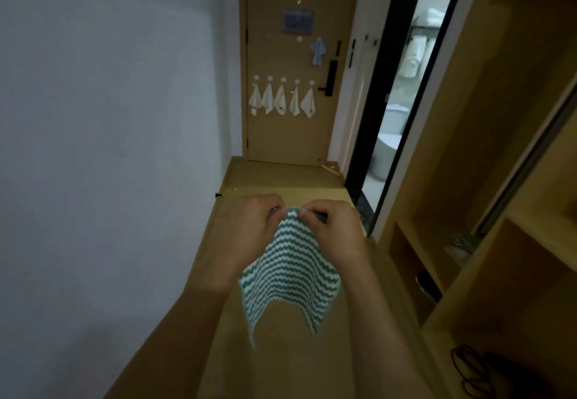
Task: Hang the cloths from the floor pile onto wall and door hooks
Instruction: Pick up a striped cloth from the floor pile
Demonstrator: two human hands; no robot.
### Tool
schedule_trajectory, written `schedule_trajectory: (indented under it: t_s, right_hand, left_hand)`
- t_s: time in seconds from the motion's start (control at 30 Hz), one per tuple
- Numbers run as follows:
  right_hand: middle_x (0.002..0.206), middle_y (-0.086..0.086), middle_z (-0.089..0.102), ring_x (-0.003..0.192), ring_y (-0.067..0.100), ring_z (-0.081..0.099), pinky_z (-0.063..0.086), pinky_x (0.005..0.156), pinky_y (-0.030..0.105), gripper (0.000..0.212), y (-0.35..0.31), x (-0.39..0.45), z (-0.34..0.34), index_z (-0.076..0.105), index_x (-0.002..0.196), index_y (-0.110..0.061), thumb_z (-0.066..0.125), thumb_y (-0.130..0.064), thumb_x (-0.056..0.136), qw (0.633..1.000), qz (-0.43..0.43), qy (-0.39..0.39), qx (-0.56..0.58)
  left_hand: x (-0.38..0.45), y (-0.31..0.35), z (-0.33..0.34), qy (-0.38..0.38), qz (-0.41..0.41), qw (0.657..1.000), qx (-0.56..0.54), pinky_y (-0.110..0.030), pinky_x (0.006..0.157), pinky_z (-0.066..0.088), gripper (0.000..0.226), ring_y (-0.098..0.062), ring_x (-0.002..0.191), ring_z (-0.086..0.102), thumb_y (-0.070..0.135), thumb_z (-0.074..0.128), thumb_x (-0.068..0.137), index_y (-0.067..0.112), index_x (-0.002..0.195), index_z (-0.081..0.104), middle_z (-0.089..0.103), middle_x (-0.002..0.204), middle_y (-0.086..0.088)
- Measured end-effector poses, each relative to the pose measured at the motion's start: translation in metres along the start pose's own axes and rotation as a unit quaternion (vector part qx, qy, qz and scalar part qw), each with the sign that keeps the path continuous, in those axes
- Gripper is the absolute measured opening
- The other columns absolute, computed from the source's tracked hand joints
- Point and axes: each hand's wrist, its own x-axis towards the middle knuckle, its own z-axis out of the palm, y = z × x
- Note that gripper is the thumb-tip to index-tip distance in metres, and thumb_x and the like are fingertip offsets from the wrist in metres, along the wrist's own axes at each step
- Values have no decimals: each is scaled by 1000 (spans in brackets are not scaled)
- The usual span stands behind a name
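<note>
1. Currently, the left hand (249, 226) and the right hand (335, 230) are being held close together in front of the body, above the wooden floor (281, 180) of a narrow corridor.
2. Both hands are pinching the top edge of a green-and-white striped cloth (290, 273); the fingers of each hand are curling around that edge, and the two grips are lying just beside each other.
3. The striped cloth is hanging down freely between the forearms, with its lower corners spreading apart and its bottom edge blurring.
4. At the far end of the corridor, a wooden door (281, 142) is standing closed.
5. Five white cloths (281, 100) are hanging in a row on small hooks at mid-height on the door.
6. A blue cloth (318, 51) is hanging higher on the door, near the black door handle (330, 78).
7. To the right, wooden shelving (468, 180) is lining the corridor, beside a dark-framed opening showing a bathroom.
</note>
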Motion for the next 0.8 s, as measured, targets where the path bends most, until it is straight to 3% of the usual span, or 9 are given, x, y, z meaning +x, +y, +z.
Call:
schedule_trajectory:
  t_s: [0.1,0.27,0.43,0.63,0.73,0.8]
  right_hand:
    - [76,-8,72,73,5,64,53,72,32,15,0,50,22,76,79,-17,65,-19,89,1000,10,15,-13]
    - [79,-11,72,72,0,63,52,70,25,11,6,120,54,77,83,-19,67,-18,88,999,3,31,-16]
    - [78,-12,72,72,1,64,54,71,28,12,26,177,87,77,83,-20,67,-18,88,1000,0,26,-15]
    - [80,-17,69,73,-7,60,46,70,13,12,58,251,130,77,88,-22,65,-21,89,1000,-6,9,-3]
    - [81,-15,70,71,-7,57,45,71,16,13,77,298,146,77,89,-20,65,-22,89,1000,-13,5,4]
    - [78,-19,66,74,-5,60,47,73,19,12,90,333,155,77,88,-21,65,-22,89,1000,-17,-1,23]
  left_hand:
    - [43,-40,9,-8,3,1000,-14,-20,54,44,35,1,64,55,55,37,92,35,82,64,64,71,17]
    - [105,-90,21,-11,29,998,-46,-13,55,36,20,0,62,54,40,53,96,33,87,69,67,73,15]
    - [147,-137,39,-18,28,999,-34,-22,52,41,20,-1,59,53,38,53,96,32,86,69,66,71,14]
    - [201,-194,71,-33,-9,999,-18,-14,47,30,27,-1,56,48,34,53,97,25,75,66,54,64,17]
    - [239,-218,88,-41,-18,999,8,-32,59,48,39,-9,67,56,42,44,95,18,82,70,64,76,8]
    - [265,-233,99,-26,-13,1000,5,-37,62,50,41,-12,70,58,43,42,93,16,84,72,67,79,4]
